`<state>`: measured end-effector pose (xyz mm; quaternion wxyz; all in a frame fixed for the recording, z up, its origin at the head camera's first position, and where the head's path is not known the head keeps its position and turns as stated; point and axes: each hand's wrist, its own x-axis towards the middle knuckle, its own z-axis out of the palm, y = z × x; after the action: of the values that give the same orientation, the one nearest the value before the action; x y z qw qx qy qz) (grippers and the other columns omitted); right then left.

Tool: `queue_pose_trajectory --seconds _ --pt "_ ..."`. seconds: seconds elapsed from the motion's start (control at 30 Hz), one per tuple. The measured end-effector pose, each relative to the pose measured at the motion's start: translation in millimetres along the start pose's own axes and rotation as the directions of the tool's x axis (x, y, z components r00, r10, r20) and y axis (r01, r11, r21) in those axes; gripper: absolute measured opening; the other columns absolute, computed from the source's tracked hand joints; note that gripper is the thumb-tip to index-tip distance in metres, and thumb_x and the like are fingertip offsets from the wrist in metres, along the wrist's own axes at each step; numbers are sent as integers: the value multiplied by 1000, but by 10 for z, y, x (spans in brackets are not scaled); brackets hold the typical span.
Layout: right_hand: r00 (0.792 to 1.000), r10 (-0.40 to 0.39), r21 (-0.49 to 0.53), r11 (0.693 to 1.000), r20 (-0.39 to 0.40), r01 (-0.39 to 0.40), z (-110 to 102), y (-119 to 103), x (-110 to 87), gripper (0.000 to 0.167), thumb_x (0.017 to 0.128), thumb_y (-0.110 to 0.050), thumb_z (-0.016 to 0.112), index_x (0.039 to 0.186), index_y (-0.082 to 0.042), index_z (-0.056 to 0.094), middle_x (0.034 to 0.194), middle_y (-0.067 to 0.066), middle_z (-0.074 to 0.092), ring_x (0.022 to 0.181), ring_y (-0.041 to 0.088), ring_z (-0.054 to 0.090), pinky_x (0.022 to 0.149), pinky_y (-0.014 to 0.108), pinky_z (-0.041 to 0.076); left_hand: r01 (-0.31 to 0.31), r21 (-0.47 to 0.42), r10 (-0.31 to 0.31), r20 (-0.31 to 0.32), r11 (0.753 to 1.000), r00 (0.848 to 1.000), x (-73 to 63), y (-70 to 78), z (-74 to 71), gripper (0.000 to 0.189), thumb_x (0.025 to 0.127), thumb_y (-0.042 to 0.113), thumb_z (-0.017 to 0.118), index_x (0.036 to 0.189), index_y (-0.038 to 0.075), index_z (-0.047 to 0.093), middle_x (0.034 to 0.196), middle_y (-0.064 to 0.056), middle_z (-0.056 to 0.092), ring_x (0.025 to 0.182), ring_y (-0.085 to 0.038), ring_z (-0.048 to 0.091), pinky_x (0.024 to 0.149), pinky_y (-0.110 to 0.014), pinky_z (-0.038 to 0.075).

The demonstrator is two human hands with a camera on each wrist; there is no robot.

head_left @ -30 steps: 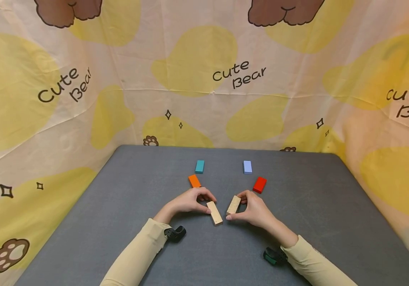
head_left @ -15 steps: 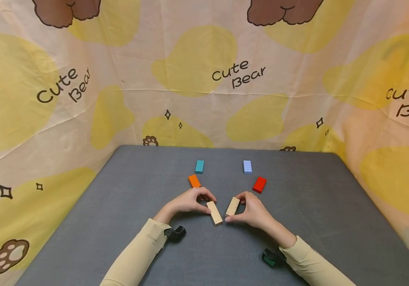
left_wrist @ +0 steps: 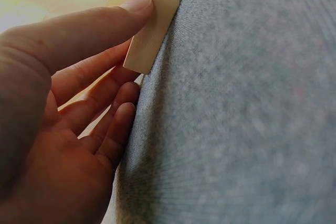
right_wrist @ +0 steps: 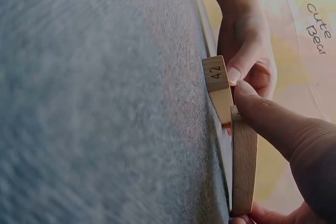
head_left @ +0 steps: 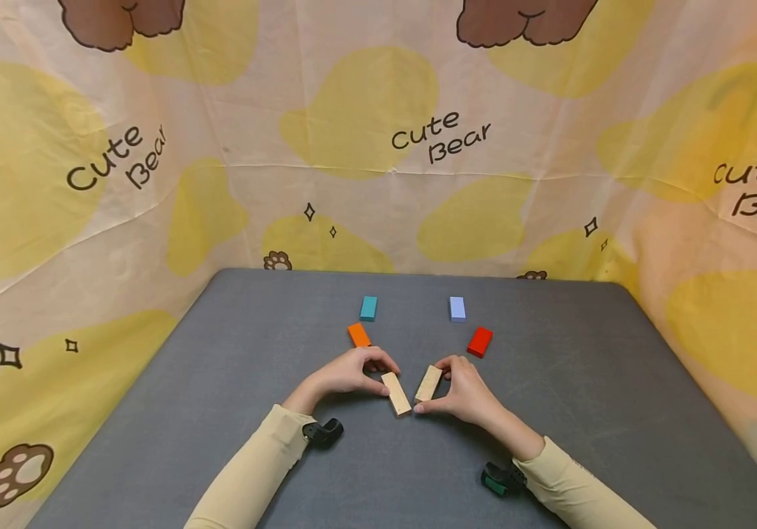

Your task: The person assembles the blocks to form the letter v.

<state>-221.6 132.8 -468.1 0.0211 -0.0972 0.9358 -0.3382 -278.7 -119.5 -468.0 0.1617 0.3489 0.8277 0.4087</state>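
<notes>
Two plain wooden blocks stand close together on the table, converging toward the person. My left hand (head_left: 355,369) has its thumb against the long side of the left wooden block (head_left: 396,394), with fingertips at its far end. In the right wrist view that left block shows the number 42 on its end. My right hand (head_left: 470,391) pinches the right wooden block (head_left: 428,384) between thumb and fingers at its two ends. In the right wrist view the held right block (right_wrist: 244,163) appears slightly raised, though its contact with the table is hard to judge. A narrow gap separates the blocks.
Beyond the hands lie an orange block (head_left: 359,335), a teal block (head_left: 368,308), a light blue block (head_left: 457,309) and a red block (head_left: 481,342). A dark grey table (head_left: 273,316) carries everything; a printed cloth (head_left: 352,110) hangs behind and beside it.
My right hand has carried its wooden block slightly left and nearer the person, narrowing the gap to the other block. The left hand and its block have stayed almost still.
</notes>
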Motion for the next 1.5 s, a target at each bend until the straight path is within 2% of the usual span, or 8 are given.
queue_pose_trajectory --seconds 0.33,0.6,0.97,1.2,1.5 --pt "1000 8 -32 999 4 -8 26 -24 -21 80 53 -51 89 109 -5 54 100 7 52 93 20 49 79 38 45 -21 -24 21 -5 999 1000 1 -21 3 36 78 20 79 112 18 67 110 2 65 103 -20 58 93 -41 46" --pt "1000 -10 -60 998 -9 10 49 -30 -29 79 53 -52 88 107 -7 53 98 7 50 91 22 45 79 39 41 -5 5 5 -5 1000 1000 -3 -14 1 36 78 23 78 112 20 67 108 8 64 101 -12 57 91 -30 46" --pt "1000 0 -66 998 -4 0 46 -33 -42 76 53 -50 89 105 -7 53 97 6 49 90 22 45 78 40 40 -6 -8 6 -5 1000 1000 -6 -1 8 37 78 21 79 113 19 67 109 7 64 102 -13 58 92 -32 47" --pt "1000 14 -70 997 12 -14 34 -43 -49 76 53 -51 89 105 -7 53 98 7 50 91 22 45 79 41 40 -14 -44 15 6 999 1000 -87 293 -43 38 79 9 76 115 1 65 113 -14 63 105 -32 57 95 -49 43" --pt "999 25 -68 997 39 -22 15 -43 -52 76 54 -51 88 106 -8 53 100 7 51 94 22 46 80 41 42 -18 -58 18 7 998 1000 -91 296 -50 38 79 8 76 114 1 65 113 -15 63 106 -32 56 95 -50 43"
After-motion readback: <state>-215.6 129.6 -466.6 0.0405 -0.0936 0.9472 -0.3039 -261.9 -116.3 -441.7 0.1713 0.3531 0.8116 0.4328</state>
